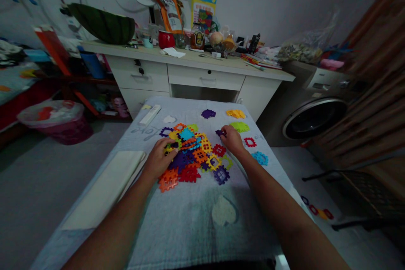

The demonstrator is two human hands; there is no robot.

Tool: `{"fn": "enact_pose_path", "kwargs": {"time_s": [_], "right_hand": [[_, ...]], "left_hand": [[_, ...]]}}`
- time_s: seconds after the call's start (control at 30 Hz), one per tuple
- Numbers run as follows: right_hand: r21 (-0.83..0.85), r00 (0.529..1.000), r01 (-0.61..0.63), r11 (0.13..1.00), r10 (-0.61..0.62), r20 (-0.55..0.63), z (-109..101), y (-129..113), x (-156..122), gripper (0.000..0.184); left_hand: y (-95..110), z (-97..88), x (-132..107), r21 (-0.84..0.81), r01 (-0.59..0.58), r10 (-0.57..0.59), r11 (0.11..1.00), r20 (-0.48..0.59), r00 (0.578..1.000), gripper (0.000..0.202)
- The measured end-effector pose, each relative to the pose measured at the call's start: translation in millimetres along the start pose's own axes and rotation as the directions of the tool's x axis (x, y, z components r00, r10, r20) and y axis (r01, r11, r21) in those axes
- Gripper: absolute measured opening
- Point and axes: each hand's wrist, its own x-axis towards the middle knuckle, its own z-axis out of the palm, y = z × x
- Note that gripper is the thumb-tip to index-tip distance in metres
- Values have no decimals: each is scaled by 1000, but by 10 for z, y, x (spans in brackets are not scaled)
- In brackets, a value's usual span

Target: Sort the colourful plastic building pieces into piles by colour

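A heap of coloured square plastic puzzle pieces (pixel 194 156) lies on a light cloth-covered table (pixel 190 219). My left hand (pixel 160 158) rests on the heap's left side, fingers curled round a yellow piece (pixel 172 147). My right hand (pixel 231 138) is at the heap's far right, fingers pinched on a small purple piece (pixel 220 133). Sorted singles lie beyond: a purple stack (pixel 208 113), a yellow stack (pixel 236 113), a green one (pixel 239 126), a red piece (pixel 249 141) and a blue piece (pixel 260 158).
A white folded cloth (pixel 107 185) lies on the table's left. Behind stands a cluttered white desk (pixel 196 71) with half a watermelon (pixel 103 25). A washing machine (pixel 313 114) is at right, a pink bin (pixel 53 120) at left. Some pieces (pixel 316 210) lie on the floor.
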Motion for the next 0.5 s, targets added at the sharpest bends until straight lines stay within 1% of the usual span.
{"fn": "enact_pose_path", "kwargs": {"time_s": [0.1,0.17,0.23,0.33,0.4,0.5], "right_hand": [[36,984,67,997,-72,160,18,42,-27,19],[86,972,62,994,-80,222,-8,71,-29,24],[99,968,50,994,-73,242,-40,94,-17,33],[71,956,58,996,-76,284,-51,106,11,45],[55,946,62,997,-76,316,-37,95,27,45],[55,938,63,997,-78,338,-25,64,56,38]], "left_hand": [[0,-1,4,5,3,-3,1000,5,1000,33],[-5,3,7,8,5,-5,1000,5,1000,34],[-14,10,11,11,9,-9,1000,3,1000,36],[-32,22,13,8,11,-11,1000,3,1000,37],[-41,28,14,2,6,-6,1000,0,1000,38],[-43,28,11,0,-4,4,1000,-4,1000,36]]}}
